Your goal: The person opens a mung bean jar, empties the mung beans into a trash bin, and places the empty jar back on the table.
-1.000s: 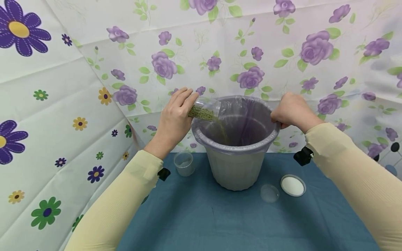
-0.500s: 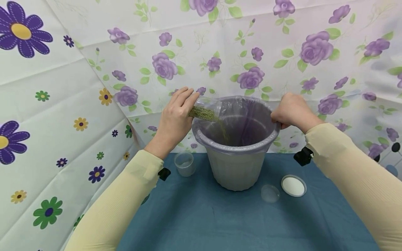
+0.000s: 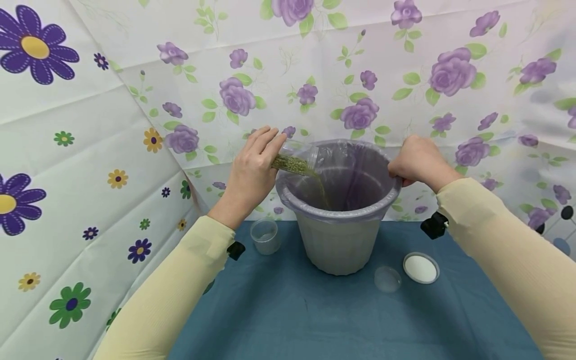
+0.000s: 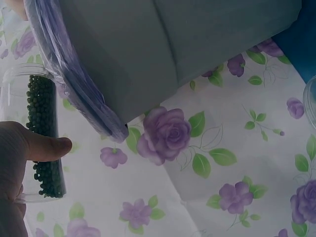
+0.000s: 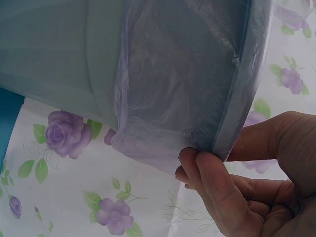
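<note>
My left hand (image 3: 253, 172) grips a clear plastic jar (image 4: 14, 98) of green beans (image 3: 291, 164), tilted with its mouth over the left rim of a grey bucket (image 3: 339, 245). A thin stream of the beans falls inside. In the left wrist view the thumb lies across the jar's side. A thin purple plastic bag (image 3: 330, 214) lines the bucket and folds over its rim. With thumb and fingers my right hand (image 3: 418, 159) pinches the bag-covered rim on the right side, also plain in the right wrist view. The bucket's bottom inside is hidden.
An open clear plastic cup (image 3: 265, 239) stands left of the bucket on the blue tablecloth (image 3: 288, 320). At the front right lie a clear round lid (image 3: 387, 279) and a shallow dish (image 3: 421, 268) with a white surface. Flowered sheeting (image 3: 315, 65) hangs close behind.
Beans keep running out of the jar, and the stream looks a little longer and thicker now. Both hands hold nearly the same position; the head view has shifted slightly.
</note>
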A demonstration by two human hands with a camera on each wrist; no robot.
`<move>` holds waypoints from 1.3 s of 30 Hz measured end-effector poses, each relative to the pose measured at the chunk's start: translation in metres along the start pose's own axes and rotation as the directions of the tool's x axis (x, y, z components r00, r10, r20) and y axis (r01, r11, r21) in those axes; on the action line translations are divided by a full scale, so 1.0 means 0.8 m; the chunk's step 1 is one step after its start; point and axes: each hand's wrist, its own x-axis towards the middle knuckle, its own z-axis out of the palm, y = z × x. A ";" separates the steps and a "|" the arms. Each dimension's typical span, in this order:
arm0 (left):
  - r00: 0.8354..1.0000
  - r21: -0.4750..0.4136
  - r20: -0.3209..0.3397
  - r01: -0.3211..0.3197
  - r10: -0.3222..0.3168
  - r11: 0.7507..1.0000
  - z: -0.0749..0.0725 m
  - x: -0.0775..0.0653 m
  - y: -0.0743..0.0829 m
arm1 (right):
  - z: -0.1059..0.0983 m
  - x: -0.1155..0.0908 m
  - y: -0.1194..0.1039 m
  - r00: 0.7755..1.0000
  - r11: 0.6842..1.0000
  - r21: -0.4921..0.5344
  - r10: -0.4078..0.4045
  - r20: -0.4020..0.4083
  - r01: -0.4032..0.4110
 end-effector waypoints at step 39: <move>1.000 0.015 -0.004 -0.027 0.027 1.000 -0.008 0.007 0.003 | 0.000 -0.001 -0.001 1.000 1.000 -0.002 -0.011 -0.006 0.011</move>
